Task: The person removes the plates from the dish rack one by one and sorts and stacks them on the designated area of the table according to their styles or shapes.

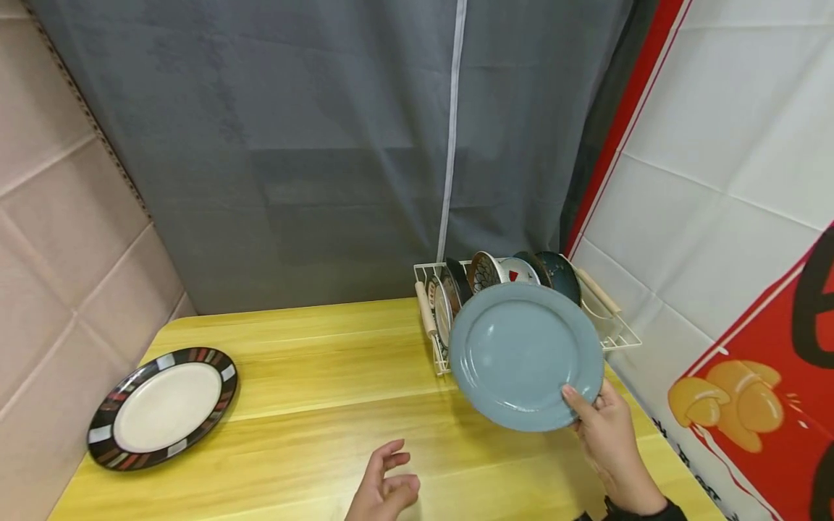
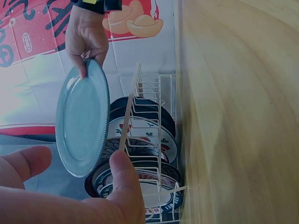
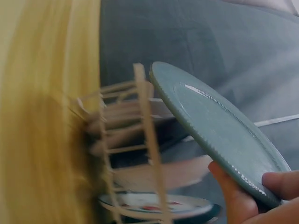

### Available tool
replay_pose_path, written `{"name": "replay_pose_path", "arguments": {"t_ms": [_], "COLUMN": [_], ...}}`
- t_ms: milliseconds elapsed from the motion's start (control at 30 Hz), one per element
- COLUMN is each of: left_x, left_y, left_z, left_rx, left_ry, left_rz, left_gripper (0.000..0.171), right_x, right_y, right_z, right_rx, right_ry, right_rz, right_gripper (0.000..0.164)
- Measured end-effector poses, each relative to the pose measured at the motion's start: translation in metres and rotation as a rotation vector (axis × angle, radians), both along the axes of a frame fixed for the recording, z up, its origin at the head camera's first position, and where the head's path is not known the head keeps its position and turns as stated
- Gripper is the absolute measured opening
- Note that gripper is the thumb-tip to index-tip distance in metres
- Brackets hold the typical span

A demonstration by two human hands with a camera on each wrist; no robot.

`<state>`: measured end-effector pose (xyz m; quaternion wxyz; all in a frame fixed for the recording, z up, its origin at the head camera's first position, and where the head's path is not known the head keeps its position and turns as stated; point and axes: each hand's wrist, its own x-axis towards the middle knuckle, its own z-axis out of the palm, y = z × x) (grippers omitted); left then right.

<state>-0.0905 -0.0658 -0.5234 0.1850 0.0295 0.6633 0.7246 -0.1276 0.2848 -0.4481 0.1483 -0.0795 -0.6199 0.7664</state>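
Note:
A round blue-grey plate [image 1: 526,354] is tilted up in front of the dish rack. My right hand [image 1: 606,434] pinches its lower right rim, thumb on the face and fingers behind. Behind the plate, the white wire dish rack [image 1: 438,365] with wooden handles holds several plates and bowls on edge, partly hidden in the head view. My left hand [image 1: 386,485] hovers over the table's front with loosely bent fingers and holds nothing. In the left wrist view the held plate [image 2: 83,121] appears beyond that hand, apart from it.
An oval plate [image 1: 168,407] with a dark patterned rim lies on the left of the wooden table [image 1: 313,376]. A grey curtain [image 1: 313,159] hangs behind the table. Pale tiled sheeting [image 1: 72,246] stands at left, and a white and red printed sheet [image 1: 710,181] at right.

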Motion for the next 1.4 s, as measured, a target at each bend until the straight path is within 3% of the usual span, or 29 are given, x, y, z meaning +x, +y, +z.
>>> {"name": "replay_pose_path", "arguments": {"t_ms": [100,267,367,533,600,667,767,900,967,1200,1400], "left_x": [-0.003,-0.008,-0.011,-0.020,-0.019,-0.016,-0.011,-0.007,-0.006,-0.005,-0.004], "left_y": [0.002,0.005,0.005,0.001,0.000,-0.001,-0.001,-0.004,-0.007,-0.016,-0.024], "left_z": [0.004,0.006,-0.009,-0.052,-0.054,-0.045,-0.021,-0.003,0.000,0.001,-0.003], "left_rx": [-0.013,-0.013,0.034,0.210,0.267,0.292,0.282,0.250,0.240,0.277,0.310], "left_ry": [0.004,0.022,0.046,0.101,0.087,0.059,0.003,-0.019,-0.031,-0.079,-0.101], "left_rz": [0.002,-0.012,-0.032,-0.082,-0.093,-0.096,-0.065,-0.046,-0.040,0.007,0.048], "left_gripper": [0.083,0.089,0.093,0.085,0.087,0.092,0.093,0.089,0.093,0.085,0.085], "right_x": [0.004,0.012,0.019,0.027,0.028,0.029,0.029,0.029,0.030,0.029,0.022], "right_y": [-0.009,-0.029,-0.040,-0.048,-0.049,-0.050,-0.051,-0.055,-0.057,-0.070,-0.077], "right_z": [-0.010,-0.032,-0.046,-0.058,-0.059,-0.060,-0.063,-0.067,-0.068,-0.059,-0.051], "right_rx": [0.011,-0.007,-0.027,-0.074,-0.102,-0.136,-0.189,-0.213,-0.200,-0.065,-0.051], "right_ry": [-0.055,-0.071,-0.062,-0.070,-0.095,-0.104,-0.088,-0.063,-0.077,-0.182,-0.206], "right_rz": [0.038,0.132,0.200,0.368,0.428,0.482,0.548,0.571,0.560,0.522,0.590], "right_gripper": [0.050,0.048,0.046,0.058,0.057,0.047,0.052,0.051,0.051,0.084,0.088]}}
